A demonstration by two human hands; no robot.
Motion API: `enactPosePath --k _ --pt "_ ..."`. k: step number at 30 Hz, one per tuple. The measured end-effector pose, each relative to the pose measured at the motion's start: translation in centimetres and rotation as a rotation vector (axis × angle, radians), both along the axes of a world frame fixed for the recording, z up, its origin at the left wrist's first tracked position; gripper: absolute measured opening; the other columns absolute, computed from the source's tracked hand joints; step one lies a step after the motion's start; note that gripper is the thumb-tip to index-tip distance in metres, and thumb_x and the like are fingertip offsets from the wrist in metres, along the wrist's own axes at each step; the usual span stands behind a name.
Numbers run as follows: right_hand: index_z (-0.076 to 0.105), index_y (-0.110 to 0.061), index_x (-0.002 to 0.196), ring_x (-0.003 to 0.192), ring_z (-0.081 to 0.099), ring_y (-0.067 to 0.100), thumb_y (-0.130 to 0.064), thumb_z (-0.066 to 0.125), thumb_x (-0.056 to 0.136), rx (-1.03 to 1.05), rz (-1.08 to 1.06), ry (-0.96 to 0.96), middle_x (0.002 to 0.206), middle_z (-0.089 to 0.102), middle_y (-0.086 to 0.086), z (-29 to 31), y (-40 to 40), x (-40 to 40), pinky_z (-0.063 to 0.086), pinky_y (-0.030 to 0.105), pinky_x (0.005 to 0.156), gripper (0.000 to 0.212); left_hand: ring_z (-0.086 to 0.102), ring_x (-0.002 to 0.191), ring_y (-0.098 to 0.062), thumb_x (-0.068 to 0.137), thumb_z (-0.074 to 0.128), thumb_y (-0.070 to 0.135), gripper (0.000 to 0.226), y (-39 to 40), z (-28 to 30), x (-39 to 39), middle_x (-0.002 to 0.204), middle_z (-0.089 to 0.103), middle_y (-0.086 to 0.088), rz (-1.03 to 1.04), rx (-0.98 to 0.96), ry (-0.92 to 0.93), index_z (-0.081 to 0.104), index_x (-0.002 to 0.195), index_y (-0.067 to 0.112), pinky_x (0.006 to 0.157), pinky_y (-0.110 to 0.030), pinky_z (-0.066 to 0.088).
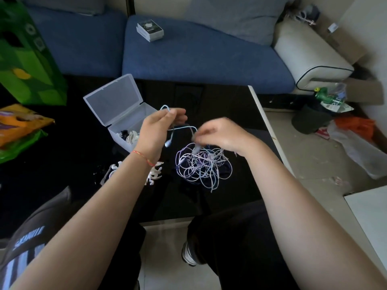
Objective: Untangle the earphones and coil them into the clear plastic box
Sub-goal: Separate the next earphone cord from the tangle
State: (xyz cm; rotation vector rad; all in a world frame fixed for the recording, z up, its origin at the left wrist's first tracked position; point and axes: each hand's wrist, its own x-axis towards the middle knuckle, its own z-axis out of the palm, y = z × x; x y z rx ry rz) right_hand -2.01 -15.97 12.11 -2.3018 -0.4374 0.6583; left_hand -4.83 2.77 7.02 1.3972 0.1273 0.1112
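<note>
On a glossy black table (69, 164), a clear plastic lidded box (117, 107) stands open for coils. A tangled lilac-and-white earphone heap (202, 164) lies right. One pale-blue cord (182, 128) is pinched by the left hand (159, 126) and, blurred, the right hand (222, 135), seemingly drawn free.

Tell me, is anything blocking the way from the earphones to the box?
Nothing visible blocks it. The box sits open, lid up, just left of the left hand, which pinches the blue cord. Some coiled earphones already lie inside.
</note>
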Motion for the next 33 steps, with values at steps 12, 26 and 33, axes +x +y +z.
enactPosePath --k 12,26,33 --pt "0.065 -0.018 0.111 0.106 0.054 0.019 -0.019 0.073 0.086 0.077 -0.124 -0.339 0.109 0.057 -0.001 -1.8 1.7 -0.7 0.044 0.031 0.088 0.026 0.016 0.039 -0.005 0.1 0.043 0.028 0.03 -0.2 2.0 -1.4 0.052 0.023 0.004 -0.761 -0.178 0.083 0.069 0.106 0.015 0.038 -0.015 0.018" --pt "0.071 -0.009 0.078 0.05 0.05 0.014 -0.037 0.052 0.103 0.029 -0.54 0.032 0.059 0.056 0.0 -0.8 -2.9 0.7 0.041 0.024 0.045 0.042 0.02 0.035 -0.007 0.105 0.037 0.031 0.039 1.6 0.1 0.1 0.041 0.025 0.008 0.282 -0.262 0.306 0.062 0.082 0.012 0.038 -0.019 0.018" --pt "0.065 -0.004 0.085 0.055 0.048 0.014 -0.022 0.055 0.102 0.579 -0.26 0.209 0.063 0.052 0.003 1.8 0.1 -0.5 0.038 0.024 0.051 0.027 0.031 0.037 -0.003 0.094 0.051 -0.001 0.023 -2.9 1.5 -1.7 0.043 0.04 0.011 -0.271 0.116 0.152 0.067 0.106 0.01 0.039 -0.016 0.026"
